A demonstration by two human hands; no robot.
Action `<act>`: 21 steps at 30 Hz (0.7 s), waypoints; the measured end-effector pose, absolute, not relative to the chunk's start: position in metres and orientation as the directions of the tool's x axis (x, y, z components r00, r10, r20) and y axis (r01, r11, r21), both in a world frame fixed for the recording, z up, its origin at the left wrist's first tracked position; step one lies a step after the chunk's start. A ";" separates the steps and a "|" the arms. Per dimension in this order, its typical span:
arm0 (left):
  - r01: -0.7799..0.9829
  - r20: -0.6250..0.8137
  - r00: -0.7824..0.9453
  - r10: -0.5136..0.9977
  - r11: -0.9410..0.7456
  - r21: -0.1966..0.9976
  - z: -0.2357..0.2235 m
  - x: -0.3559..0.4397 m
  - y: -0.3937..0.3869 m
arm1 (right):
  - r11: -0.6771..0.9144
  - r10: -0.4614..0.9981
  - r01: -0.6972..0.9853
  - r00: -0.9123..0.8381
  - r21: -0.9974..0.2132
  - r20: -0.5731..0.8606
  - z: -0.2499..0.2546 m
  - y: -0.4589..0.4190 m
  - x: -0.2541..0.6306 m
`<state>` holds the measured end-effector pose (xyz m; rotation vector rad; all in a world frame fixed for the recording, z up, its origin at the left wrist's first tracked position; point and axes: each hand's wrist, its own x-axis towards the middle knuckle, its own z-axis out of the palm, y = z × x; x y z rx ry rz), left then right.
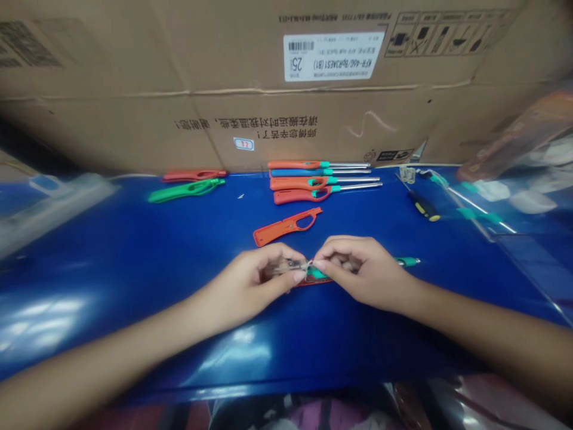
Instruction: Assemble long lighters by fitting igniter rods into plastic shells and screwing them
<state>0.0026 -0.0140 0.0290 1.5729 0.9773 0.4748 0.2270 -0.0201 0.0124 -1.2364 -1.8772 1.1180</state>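
Note:
My left hand (264,278) is closed around a greyish translucent piece (283,269), perhaps a lighter's fuel tank. My right hand (358,266) pinches at the near end of that piece, where fine wires or thin parts seem to meet; blur hides the detail. Just below the fingertips shows a teal part (317,273) over the red edge of a lighter shell (308,282). A teal-and-metal lighter tip (409,261) sticks out beyond my right hand. An orange half shell (286,227) with a finger loop lies open side up just behind my hands.
Several long-nosed lighters (299,183) lie in a row at the back. Red (192,175) and green (185,190) shells are to their left. A screwdriver (423,206) and metal rods (483,209) lie at right. A large cardboard box (134,131) walls off the blue table's back.

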 end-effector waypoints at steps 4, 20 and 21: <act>0.408 -0.111 0.584 0.804 -0.172 0.897 0.028 -0.010 -0.008 | 0.386 0.892 0.430 -0.400 -0.816 0.211 0.013 -0.020 0.234; 0.530 0.077 0.711 0.699 -0.605 0.594 0.033 -0.017 -0.008 | 0.768 0.634 0.587 -0.754 -0.258 0.171 0.019 -0.013 0.248; 0.527 0.077 0.714 0.696 -0.607 0.595 0.032 -0.017 -0.009 | 0.766 0.635 0.587 -0.754 -0.262 0.169 0.018 -0.013 0.249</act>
